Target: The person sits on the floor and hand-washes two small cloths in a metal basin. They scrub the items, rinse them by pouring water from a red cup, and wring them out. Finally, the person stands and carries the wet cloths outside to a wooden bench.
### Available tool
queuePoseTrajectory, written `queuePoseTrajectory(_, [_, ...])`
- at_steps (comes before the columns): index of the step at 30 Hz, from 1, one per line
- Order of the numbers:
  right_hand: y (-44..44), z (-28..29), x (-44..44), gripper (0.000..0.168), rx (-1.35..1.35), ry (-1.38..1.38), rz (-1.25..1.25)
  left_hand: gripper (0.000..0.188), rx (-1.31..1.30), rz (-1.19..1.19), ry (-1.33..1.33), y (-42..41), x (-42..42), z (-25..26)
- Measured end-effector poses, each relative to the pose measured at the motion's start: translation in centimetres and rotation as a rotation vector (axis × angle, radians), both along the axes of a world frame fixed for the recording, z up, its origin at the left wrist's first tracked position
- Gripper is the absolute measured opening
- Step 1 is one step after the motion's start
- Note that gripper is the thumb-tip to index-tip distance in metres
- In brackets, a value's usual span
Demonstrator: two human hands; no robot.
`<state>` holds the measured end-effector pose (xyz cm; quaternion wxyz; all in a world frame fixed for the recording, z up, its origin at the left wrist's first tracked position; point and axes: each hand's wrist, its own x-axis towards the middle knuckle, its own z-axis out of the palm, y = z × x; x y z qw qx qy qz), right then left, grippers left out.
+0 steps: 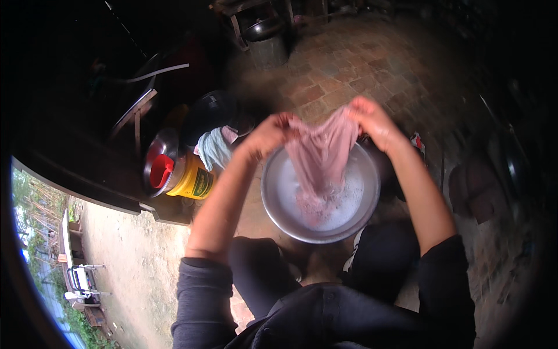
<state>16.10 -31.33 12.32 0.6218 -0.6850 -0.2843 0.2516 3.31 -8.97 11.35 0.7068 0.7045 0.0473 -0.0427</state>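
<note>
Both my hands hold up a wet pink cloth garment [324, 148] over a round metal basin [279, 227]. My left hand [272, 133] grips its upper left edge, and my right hand [372, 122] grips the upper right edge. The garment hangs between them, its lower end dipping into whitish, sudsy water [348, 205]. The basin stands on the floor in front of my knees. Motion blurs my left fingers a little.
On the left are a yellow bucket [192, 176], a metal bowl [150, 168] holding a red plastic scoop [161, 171], and a light blue cloth [212, 148] beside a dark round basin [209, 113]. A grey bucket [268, 52] stands farther off on the brick floor [348, 83].
</note>
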Motion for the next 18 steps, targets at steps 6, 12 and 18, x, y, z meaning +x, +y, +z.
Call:
queuePoseTrajectory(6, [-1.6, 13.4, 1.1, 0.014, 0.139, -0.228, -0.034, 0.016, 0.070, -0.033, -0.326, 0.0, 1.2, 13.8])
queuePoseTrajectory(12, [-1.5, 23.9, -0.7, 0.018, 0.410, -0.356, 0.026, 0.009, 0.203, 0.136, -0.570, -0.6, -1.5, 24.5])
queuePoseTrajectory(18, [-1.5, 23.0, -2.4, 0.019, 0.269, -0.433, 0.089, 0.023, 0.454, 0.149, -0.558, 1.2, -1.5, 22.3])
